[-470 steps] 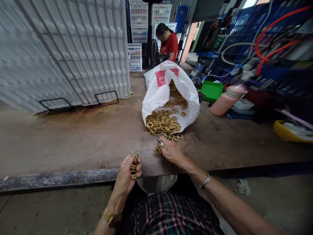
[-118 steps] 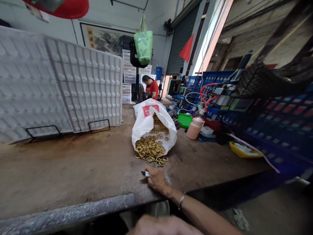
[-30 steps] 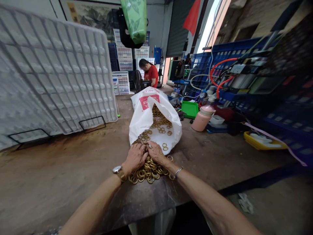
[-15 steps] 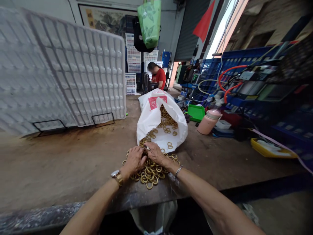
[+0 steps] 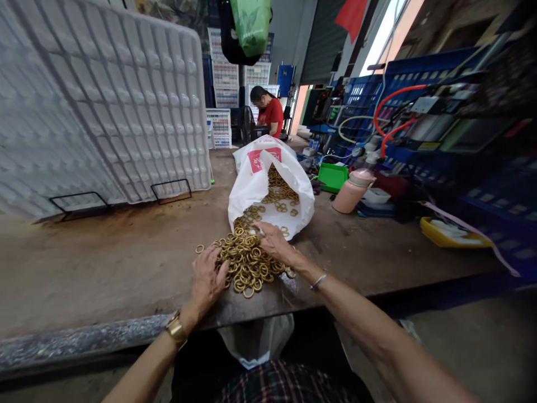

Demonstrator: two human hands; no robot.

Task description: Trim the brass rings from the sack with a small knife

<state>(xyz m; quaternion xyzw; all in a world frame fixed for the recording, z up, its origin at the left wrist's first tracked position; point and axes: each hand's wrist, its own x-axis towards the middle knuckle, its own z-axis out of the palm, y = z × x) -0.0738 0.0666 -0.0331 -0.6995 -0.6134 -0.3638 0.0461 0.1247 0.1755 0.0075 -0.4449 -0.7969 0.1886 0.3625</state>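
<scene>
A heap of brass-coloured metal rings [image 5: 247, 263] lies on the table's near part, spilling from the mouth of a white sack [image 5: 247, 184] with a red print. More rings are inside the sack. At the heap's left edge, my left hand [image 5: 208, 275] rests with its fingers apart, touching the outer rings and gripping none. My right hand [image 5: 274, 242] lies over the heap's right side by the sack's lower lip. Its index finger stretches toward the rings at the opening, while the other fingertips are partly hidden.
White moulded plastic trays [image 5: 138, 106] stand upright at the left in black wire holders [image 5: 171, 190]. Right of the sack are a green tray [image 5: 333, 178], a pink bottle [image 5: 353, 191] and a yellow dish [image 5: 453, 234]. A person in red [image 5: 272, 112] sits behind the table.
My hands, close together over the heap before, have parted. The left has drawn back to the left and the right lies on the right side. More of the heap shows between them.
</scene>
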